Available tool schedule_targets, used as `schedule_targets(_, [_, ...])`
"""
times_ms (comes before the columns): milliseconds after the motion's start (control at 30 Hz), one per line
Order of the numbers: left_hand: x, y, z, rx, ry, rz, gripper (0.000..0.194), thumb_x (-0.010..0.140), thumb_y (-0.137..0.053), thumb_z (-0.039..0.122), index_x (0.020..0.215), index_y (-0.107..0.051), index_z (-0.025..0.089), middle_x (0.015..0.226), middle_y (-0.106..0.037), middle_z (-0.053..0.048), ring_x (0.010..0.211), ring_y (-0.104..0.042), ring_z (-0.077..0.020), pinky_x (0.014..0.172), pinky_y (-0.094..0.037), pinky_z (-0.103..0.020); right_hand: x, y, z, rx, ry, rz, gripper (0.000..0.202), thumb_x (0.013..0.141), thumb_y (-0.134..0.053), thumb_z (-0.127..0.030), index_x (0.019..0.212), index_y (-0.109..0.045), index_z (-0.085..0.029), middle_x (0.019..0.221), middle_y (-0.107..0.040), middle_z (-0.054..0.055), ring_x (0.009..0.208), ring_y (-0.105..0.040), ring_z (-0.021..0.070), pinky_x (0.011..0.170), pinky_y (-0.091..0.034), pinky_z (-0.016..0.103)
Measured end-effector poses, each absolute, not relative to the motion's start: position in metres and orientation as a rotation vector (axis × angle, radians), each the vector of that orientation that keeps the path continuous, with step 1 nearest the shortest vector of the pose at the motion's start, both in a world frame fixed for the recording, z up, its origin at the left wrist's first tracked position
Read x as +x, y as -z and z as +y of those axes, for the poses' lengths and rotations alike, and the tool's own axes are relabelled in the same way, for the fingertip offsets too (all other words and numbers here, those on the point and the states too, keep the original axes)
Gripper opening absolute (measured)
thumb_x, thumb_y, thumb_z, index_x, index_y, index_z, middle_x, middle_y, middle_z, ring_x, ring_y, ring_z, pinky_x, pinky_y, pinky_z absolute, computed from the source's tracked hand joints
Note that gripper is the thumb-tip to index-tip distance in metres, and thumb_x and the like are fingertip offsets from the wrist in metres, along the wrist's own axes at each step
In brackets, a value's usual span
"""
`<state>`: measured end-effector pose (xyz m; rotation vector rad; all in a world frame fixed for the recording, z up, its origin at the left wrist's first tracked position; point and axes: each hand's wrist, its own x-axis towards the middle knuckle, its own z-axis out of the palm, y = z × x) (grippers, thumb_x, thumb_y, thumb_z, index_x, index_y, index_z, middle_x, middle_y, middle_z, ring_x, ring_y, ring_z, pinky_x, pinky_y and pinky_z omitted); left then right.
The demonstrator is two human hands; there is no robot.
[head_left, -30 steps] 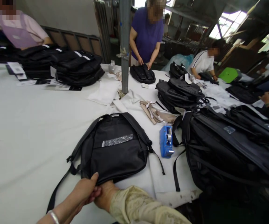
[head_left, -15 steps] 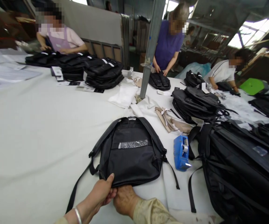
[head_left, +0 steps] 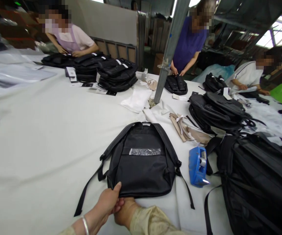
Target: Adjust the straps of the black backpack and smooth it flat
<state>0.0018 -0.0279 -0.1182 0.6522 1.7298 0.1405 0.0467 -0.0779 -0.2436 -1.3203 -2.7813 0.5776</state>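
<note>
A black backpack (head_left: 143,166) lies flat on the white table (head_left: 45,140), straps up, with a strip of clear tape across its back panel. My left hand (head_left: 108,202) pinches the backpack's near bottom edge, thumb on top. My right hand (head_left: 123,213), in a pale yellow sleeve, grips the same edge right beside it, its fingers tucked under the bag. A loose strap trails to the left of my hands.
A blue tape dispenser (head_left: 198,166) stands right of the backpack. A heap of black backpacks (head_left: 258,182) fills the right side, more stacks (head_left: 116,75) at the far edge. A metal post (head_left: 170,52) rises mid-table. Three other people work along the far side.
The view has swung left and up, so the backpack and dispenser sit further right in frame. My hands keep the same hold on the bag's bottom edge.
</note>
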Motion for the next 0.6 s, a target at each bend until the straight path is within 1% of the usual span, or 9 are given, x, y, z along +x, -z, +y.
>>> schedule_targets(33, [-0.001, 0.121, -0.024, 0.697, -0.119, 1.738, 0.05, 0.093, -0.046, 0.053, 0.06, -0.059, 0.018, 0.066, -0.071, -0.015, 0.066, -0.072, -0.0251, 0.057, -0.058, -0.031, 0.045, 0.241, -0.07, -1.324, -0.652, -2.838, 0.016, 0.076, -0.069, -0.019, 0.085, -0.074, -0.007, 0.085, -0.076, 0.015, 0.081, -0.069, 0.0286, 0.097, -0.05, 0.058])
schedule_targets(100, [-0.008, 0.126, -0.016, 0.818, -0.059, 1.754, 0.05, 0.092, -0.046, 0.054, 0.058, -0.059, 0.018, 0.067, -0.071, -0.016, 0.068, -0.073, -0.0276, 0.06, -0.059, -0.034, 0.046, 0.235, -0.059, -1.336, -0.731, -2.903, 0.02, 0.081, -0.065, -0.022, 0.091, -0.074, -0.007, 0.096, -0.076, 0.015, 0.093, -0.069, 0.0284, 0.099, -0.049, 0.054])
schedule_targets(200, [-0.015, 0.135, -0.005, 1.072, 0.035, 1.776, 0.047, 0.084, -0.05, 0.057, 0.054, -0.056, 0.021, 0.064, -0.07, -0.02, 0.073, -0.073, -0.0378, 0.066, -0.059, -0.044, 0.06, 0.219, -0.063, -1.381, -0.629, -2.855, 0.035, 0.09, -0.052, -0.022, 0.116, -0.066, -0.002, 0.125, -0.067, 0.019, 0.112, -0.062, 0.0283, 0.104, -0.046, 0.05])
schedule_targets(267, [-0.02, 0.143, 0.0, 1.266, 0.058, 1.783, 0.042, 0.075, -0.055, 0.059, 0.053, -0.053, 0.024, 0.069, -0.07, -0.023, 0.089, -0.07, -0.0456, 0.078, -0.056, -0.05, 0.079, 0.206, -0.081, -1.365, -0.466, -2.762, 0.042, 0.091, -0.05, -0.022, 0.126, -0.059, 0.001, 0.133, -0.061, 0.021, 0.112, -0.06, 0.0277, 0.101, -0.047, 0.047])
schedule_targets(333, [-0.025, 0.151, 0.002, 1.423, 0.067, 1.782, 0.039, 0.068, -0.057, 0.061, 0.052, -0.051, 0.026, 0.072, -0.07, -0.025, 0.101, -0.066, -0.0501, 0.088, -0.052, -0.053, 0.106, 0.191, -0.104, -1.255, -0.426, -2.71, 0.036, 0.089, -0.055, -0.026, 0.117, -0.062, -0.005, 0.122, -0.065, 0.016, 0.1, -0.061, 0.0258, 0.09, -0.052, 0.043])
schedule_targets(400, [-0.028, 0.16, 0.003, 1.514, 0.079, 1.783, 0.04, 0.065, -0.056, 0.064, 0.051, -0.049, 0.027, 0.072, -0.069, -0.025, 0.101, -0.065, -0.0512, 0.09, -0.05, -0.053, 0.136, 0.176, -0.124, -1.131, -0.529, -2.701, 0.019, 0.087, -0.058, -0.029, 0.097, -0.067, -0.015, 0.1, -0.069, 0.007, 0.087, -0.061, 0.0229, 0.08, -0.053, 0.04])
schedule_targets(467, [-0.031, 0.167, 0.004, 1.556, 0.081, 1.798, 0.042, 0.066, -0.055, 0.065, 0.05, -0.049, 0.027, 0.073, -0.07, -0.025, 0.097, -0.066, -0.05, 0.088, -0.05, -0.052, 0.166, 0.164, -0.133, -1.172, -0.577, -2.611, 0.016, 0.089, -0.057, -0.03, 0.093, -0.066, -0.018, 0.095, -0.068, 0.004, 0.087, -0.059, 0.0223, 0.081, -0.051, 0.041])
schedule_targets(533, [-0.032, 0.17, 0.004, 1.579, 0.067, 1.816, 0.042, 0.067, -0.055, 0.065, 0.053, -0.051, 0.026, 0.075, -0.071, -0.024, 0.096, -0.067, -0.0475, 0.087, -0.051, -0.049, 0.19, 0.156, -0.13, -1.397, -0.549, -2.436, 0.023, 0.093, -0.052, -0.029, 0.108, -0.065, -0.018, 0.112, -0.067, 0.008, 0.102, -0.058, 0.0241, 0.092, -0.048, 0.044])
schedule_targets(600, [-0.032, 0.17, 0.001, 1.6, 0.051, 1.827, 0.042, 0.069, -0.055, 0.065, 0.056, -0.052, 0.026, 0.074, -0.071, -0.022, 0.093, -0.068, -0.0451, 0.084, -0.052, -0.046, 0.207, 0.155, -0.12, -1.597, -0.516, -2.287, 0.032, 0.096, -0.049, -0.029, 0.124, -0.061, -0.019, 0.133, -0.059, 0.012, 0.121, -0.051, 0.0265, 0.102, -0.043, 0.048])
